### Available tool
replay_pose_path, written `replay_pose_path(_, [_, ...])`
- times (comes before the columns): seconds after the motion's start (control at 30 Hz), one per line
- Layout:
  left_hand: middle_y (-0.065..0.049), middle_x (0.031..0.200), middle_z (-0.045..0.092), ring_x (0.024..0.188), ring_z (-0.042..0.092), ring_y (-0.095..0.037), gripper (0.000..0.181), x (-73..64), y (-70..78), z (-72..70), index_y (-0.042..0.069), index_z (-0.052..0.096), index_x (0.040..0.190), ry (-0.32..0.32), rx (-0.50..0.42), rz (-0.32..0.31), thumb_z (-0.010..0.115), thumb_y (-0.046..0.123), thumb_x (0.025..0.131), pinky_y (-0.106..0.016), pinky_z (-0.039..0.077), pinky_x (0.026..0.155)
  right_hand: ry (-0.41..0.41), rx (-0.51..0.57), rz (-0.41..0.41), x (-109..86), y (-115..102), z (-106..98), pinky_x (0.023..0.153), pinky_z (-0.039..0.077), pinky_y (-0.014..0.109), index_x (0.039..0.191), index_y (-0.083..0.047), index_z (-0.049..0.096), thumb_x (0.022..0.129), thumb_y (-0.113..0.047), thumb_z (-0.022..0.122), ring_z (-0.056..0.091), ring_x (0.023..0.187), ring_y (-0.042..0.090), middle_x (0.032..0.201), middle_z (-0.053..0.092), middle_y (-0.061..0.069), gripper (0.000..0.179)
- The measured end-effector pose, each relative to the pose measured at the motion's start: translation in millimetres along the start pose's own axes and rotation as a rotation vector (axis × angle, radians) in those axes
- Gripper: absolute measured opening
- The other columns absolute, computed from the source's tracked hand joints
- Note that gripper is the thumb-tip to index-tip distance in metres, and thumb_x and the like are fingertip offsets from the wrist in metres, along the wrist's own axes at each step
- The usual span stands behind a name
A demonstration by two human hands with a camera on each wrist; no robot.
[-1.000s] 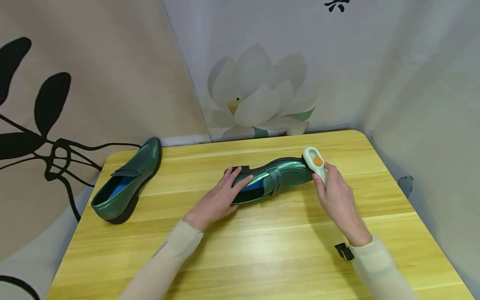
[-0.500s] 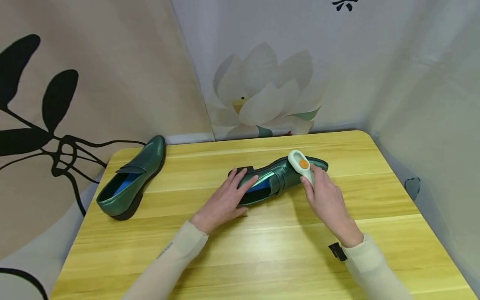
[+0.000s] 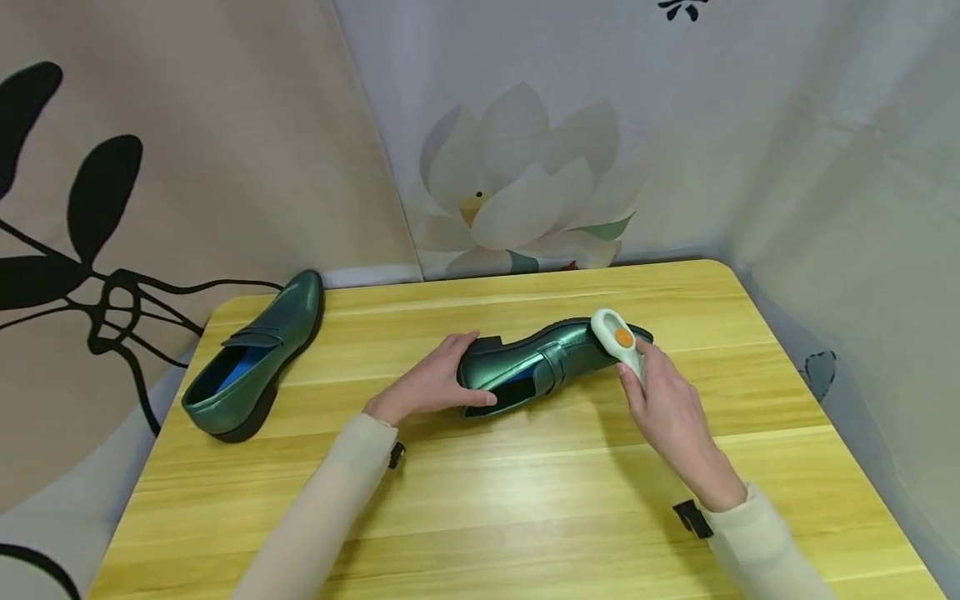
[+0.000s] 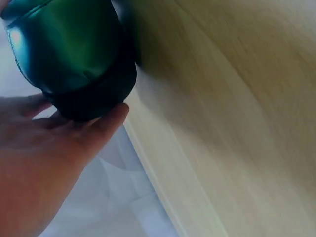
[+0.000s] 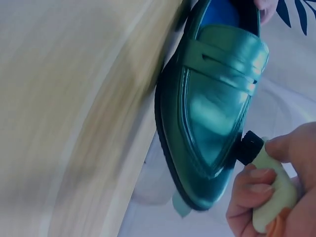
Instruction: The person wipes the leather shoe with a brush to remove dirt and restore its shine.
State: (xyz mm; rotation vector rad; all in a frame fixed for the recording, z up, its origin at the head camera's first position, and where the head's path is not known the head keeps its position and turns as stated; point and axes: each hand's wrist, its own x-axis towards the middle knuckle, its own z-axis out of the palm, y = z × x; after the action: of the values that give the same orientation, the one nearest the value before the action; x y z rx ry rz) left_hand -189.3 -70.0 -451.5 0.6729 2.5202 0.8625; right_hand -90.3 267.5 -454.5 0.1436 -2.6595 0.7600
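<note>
at the middle of the frame, a green penny loafer point(image 3: 558, 354) is held to a brush point(image 3: 619, 340)

just right of centre in the head view, the loafer is tilted sideways over the wooden table point(image 3: 517, 517), its toe toward the right edge and its sole toward the top. its heel is gripped by the left hand point(image 3: 431, 379), the thumb laid by the shoe's opening. the brush's pale handle is clasped in the curled fingers and thumb of the right hand point(image 3: 671, 408); in the right wrist view, black bristles point(image 5: 249, 148) are set at the upper's edge, near the toe. at the left, a second green penny loafer point(image 3: 270, 337) is stood upright.
</note>
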Motion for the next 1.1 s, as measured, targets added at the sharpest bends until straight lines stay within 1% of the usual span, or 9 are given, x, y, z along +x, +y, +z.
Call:
replay_pose_path(0.1, [-0.014,0.153,0.041,0.129,0.049,-0.032,0.109,0.5,-0.1,6.4,0.011,0.030,0.162,0.054,0.031,-0.004,0.084,0.057,0.079,-0.052,0.044,0.108,0.003,-0.001,0.042,-1.4,7,-7,0.055,0.048,0.050,0.141,0.013,0.047,0.107,-0.018,0.058,0.059,0.076,0.036,0.107,0.063,0.030,0.047])
replay_pose_path(0.2, [-0.012,0.147,0.045,0.124,0.050,-0.029,0.106,0.5,2.7,14.3,0.011,0.036,0.160,0.126,0.077,0.002,0.085,0.057,0.078,-0.050,0.048,0.104,0.014,-0.008,0.090,-3.0,21,-18,0.055,0.048,0.052,0.141,0.012,0.047,0.108,-0.021,0.057,0.060,0.076,0.038,0.106,0.063,0.030,0.047])
replay_pose_path(0.37, [-0.015,0.143,0.049,0.124,0.052,-0.032,0.107,1.4,11.3,23.5,0.007,0.040,0.157,0.255,0.223,0.102,0.088,0.057,0.076,-0.051,0.049,0.103,-0.019,-0.016,0.172,-5.4,39,-26,0.050,0.043,0.043,0.139,0.015,0.046,0.109,-0.024,0.054,0.057,0.067,0.034,0.096,0.062,0.029,0.050])
replay_pose_path(0.43, [-0.016,0.141,0.050,0.124,0.052,-0.034,0.107,2.5,15.0,27.1,0.005,0.042,0.156,0.305,0.282,0.144,0.088,0.057,0.075,-0.052,0.048,0.103,-0.037,-0.010,0.190,-5.1,40,-24,0.050,0.041,0.039,0.139,0.016,0.046,0.109,-0.025,0.053,0.056,0.065,0.030,0.094,0.062,0.027,0.051])
replay_pose_path(0.53, [-0.016,0.140,0.051,0.122,0.053,-0.034,0.106,4.4,19.5,32.3,0.004,0.043,0.155,0.356,0.321,0.162,0.089,0.056,0.075,-0.053,0.048,0.102,-0.043,0.010,0.186,-2.7,36,-20,0.051,0.044,0.042,0.139,0.016,0.046,0.109,-0.025,0.053,0.056,0.066,0.030,0.094,0.063,0.027,0.052])
replay_pose_path(0.67, [-0.017,0.139,0.051,0.120,0.053,-0.033,0.107,6.1,23.1,38.2,0.004,0.042,0.155,0.395,0.345,0.150,0.089,0.057,0.075,-0.052,0.048,0.102,-0.013,0.013,0.149,4.5,23,-10,0.056,0.049,0.052,0.138,0.016,0.047,0.109,-0.023,0.055,0.060,0.072,0.037,0.099,0.063,0.029,0.049])
replay_pose_path(0.8, [-0.019,0.138,0.051,0.119,0.053,-0.035,0.108,6.0,25.5,41.7,0.003,0.042,0.155,0.420,0.376,0.159,0.088,0.059,0.075,-0.053,0.049,0.101,0.007,0.017,0.076,12.4,4,1,0.063,0.052,0.060,0.138,0.015,0.046,0.108,-0.021,0.056,0.064,0.080,0.044,0.107,0.063,0.032,0.047])
replay_pose_path(0.97, [-0.020,0.139,0.050,0.118,0.054,-0.035,0.110,4.5,24.4,44.5,0.003,0.040,0.156,0.412,0.370,0.158,0.088,0.058,0.075,-0.052,0.050,0.099,-0.019,0.011,-0.007,16.6,-15,12,0.058,0.053,0.055,0.139,0.013,0.046,0.107,-0.021,0.058,0.063,0.075,0.040,0.107,0.063,0.030,0.048])
replay_pose_path(1.1, [-0.020,0.141,0.049,0.121,0.053,-0.035,0.111,0.7,19.9,45.3,0.003,0.038,0.158,0.379,0.332,0.134,0.088,0.058,0.075,-0.050,0.049,0.102,-0.014,-0.008,0.011,14.6,-10,7,0.055,0.050,0.052,0.138,0.014,0.048,0.107,-0.019,0.059,0.061,0.073,0.037,0.105,0.063,0.029,0.046])
